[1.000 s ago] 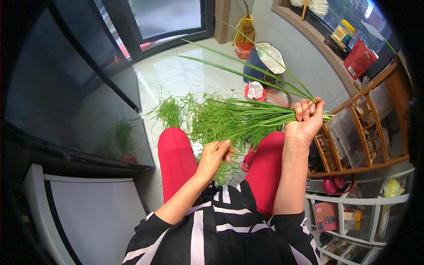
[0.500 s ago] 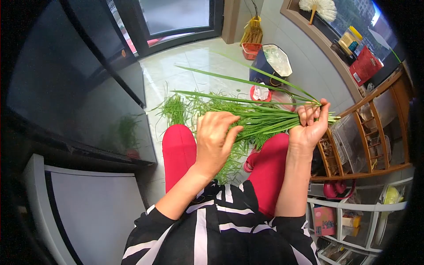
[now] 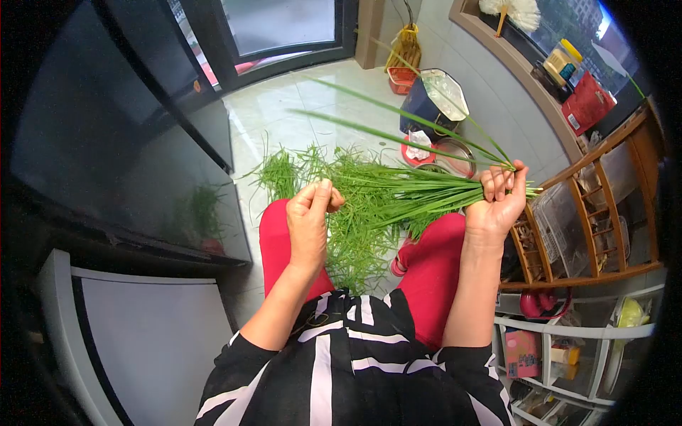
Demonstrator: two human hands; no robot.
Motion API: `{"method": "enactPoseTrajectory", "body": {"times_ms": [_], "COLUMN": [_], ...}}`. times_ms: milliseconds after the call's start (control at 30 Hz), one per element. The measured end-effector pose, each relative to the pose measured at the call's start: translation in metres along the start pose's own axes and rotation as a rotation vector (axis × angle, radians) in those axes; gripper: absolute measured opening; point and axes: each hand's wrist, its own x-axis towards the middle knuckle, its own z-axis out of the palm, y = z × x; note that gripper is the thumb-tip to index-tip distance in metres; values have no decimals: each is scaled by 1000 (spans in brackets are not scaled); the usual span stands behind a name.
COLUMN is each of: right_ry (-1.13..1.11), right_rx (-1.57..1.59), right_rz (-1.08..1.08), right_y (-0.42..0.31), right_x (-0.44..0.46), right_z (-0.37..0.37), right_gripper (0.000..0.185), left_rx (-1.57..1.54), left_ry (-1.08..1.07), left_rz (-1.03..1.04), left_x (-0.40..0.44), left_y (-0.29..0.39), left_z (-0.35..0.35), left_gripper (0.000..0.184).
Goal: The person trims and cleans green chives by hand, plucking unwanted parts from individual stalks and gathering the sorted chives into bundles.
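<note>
My right hand (image 3: pixel 503 193) is closed around the white ends of a bunch of long green stalks (image 3: pixel 433 192), whose leaves point left. A few separate long blades (image 3: pixel 405 131) stick out up and left from between its thumb and fingertips. My left hand (image 3: pixel 310 213) is closed in a pinch above my left knee; what it holds, if anything, is too small to make out. Below and between the hands, a loose heap of thin green leaves (image 3: pixel 359 245) lies on the floor, with a smaller clump (image 3: pixel 278 174) at its left end.
Beyond the leaves are a dark blue bin (image 3: pixel 419 106) with a liner, a red container (image 3: pixel 415 151) with white paper, and a red basket (image 3: pixel 401 80). A wooden rack (image 3: pixel 593 206) and white shelves (image 3: pixel 582 325) stand right, a dark glossy cabinet (image 3: pixel 121 142) left.
My left hand opened and rose near the bunch, then moved left and closed over the left knee. My right hand still holds the bunch and blades. The view has shifted slightly.
</note>
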Motion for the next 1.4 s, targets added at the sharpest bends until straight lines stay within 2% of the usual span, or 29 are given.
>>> {"method": "enactPoseTrajectory", "body": {"times_ms": [67, 133, 167, 233, 267, 500, 800, 900, 967, 1000, 1067, 1100, 1167, 1233, 1333, 1400], "right_ry": [-17, -35, -19, -6, -5, -10, 8, -5, 8, 22, 1, -22, -25, -28, -68, -214], "right_rx": [47, 93, 90, 86, 91, 103, 92, 88, 85, 80, 84, 89, 102, 114, 118, 152], "right_rz": [16, 32, 31, 33, 36, 59, 99, 92, 99, 106, 93, 81, 77, 67, 94, 197], "right_y": [0, 0, 0, 1, 2, 2, 3, 3, 4, 4, 2, 0, -5, -11, -14, -16], "right_x": [0, 0, 1, 2, 2, 4, 2, 3, 0, 0, 3, 5, 8, 10, 10, 8], "right_z": [-1, -3, -4, -4, -4, -7, -5, -9, -6, -5, -12, -15, -17, -19, -20, -20], "right_gripper": [24, 25, 25, 25, 25, 26, 26, 25, 25, 25, 25, 25, 25, 25, 25, 24], "left_rx": [71, 312, 312, 444, 455, 538, 644, 726, 423, 424, -25, -113, -156, -73, 67, 89], "left_ry": [-23, 20, 22, -9, -38, -132, -214, -242, -200, -202, -114, -31, 48, 69, 99, 58], "left_rz": [6, 62, 60, 295, 349, 251, 358, 462, 377, 376, -154, -195, -130, -65, -22, -5], "left_x": [0, -1, -2, 1, 3, -2, 1, 3, 4, 5, 8, 14, 19, 27, 37, 45], "left_y": [1, 8, 11, 15, 12, 31, 25, 17, 16, 17, 21, 16, 14, 7, 9, 10], "left_z": [-5, -4, -3, 1, 1, 23, 44, 45, 46, 45, 36, 29, 14, -5, -16, -19], "left_gripper": [24, 13, 13, 6, 10, 18, 18, 14, 13, 13, 18, 22, 25, 25, 15, 16]}}
